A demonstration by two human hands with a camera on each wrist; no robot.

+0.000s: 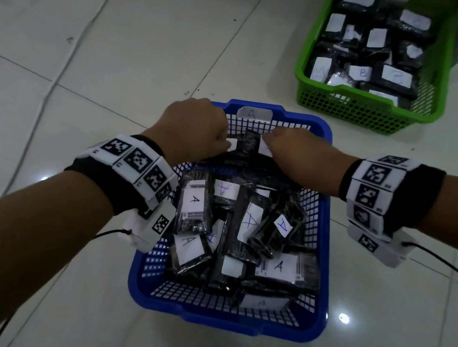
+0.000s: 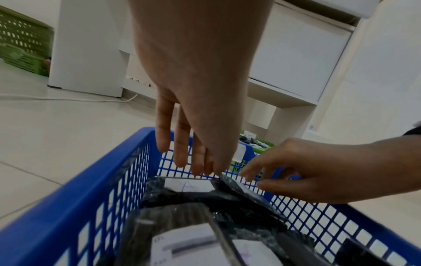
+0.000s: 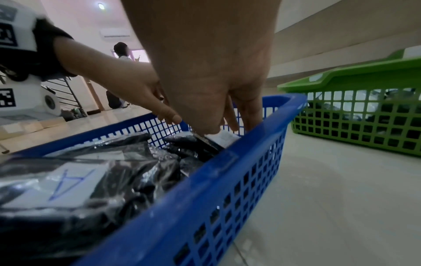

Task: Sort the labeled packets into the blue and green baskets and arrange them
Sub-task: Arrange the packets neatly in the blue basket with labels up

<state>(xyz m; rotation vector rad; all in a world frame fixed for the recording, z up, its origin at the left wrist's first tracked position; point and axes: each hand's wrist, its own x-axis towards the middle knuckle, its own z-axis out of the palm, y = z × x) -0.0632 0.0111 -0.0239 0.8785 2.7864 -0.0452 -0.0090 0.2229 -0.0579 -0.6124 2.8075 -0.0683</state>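
A blue basket (image 1: 326, 246) on the tiled floor holds several black packets with white "A" labels, most lying loose. At its far end a few packets (image 1: 251, 144) stand upright against the wall. My left hand (image 1: 226, 143) reaches down there, and its straight fingers (image 2: 180, 154) touch the top edge of an upright "A" packet (image 2: 189, 185). My right hand (image 1: 267, 142) is beside it and pinches the neighbouring packet (image 3: 224, 139), thumb on the near face, fingers behind. The green basket (image 1: 363, 107) at the back right holds several "B" packets.
A white cable (image 1: 97, 16) runs across the floor at the left. White furniture (image 2: 296, 54) stands beyond the blue basket. Another green basket (image 2: 22, 41) sits far off, and a person (image 3: 120, 50) stands in the background. Open floor surrounds both baskets.
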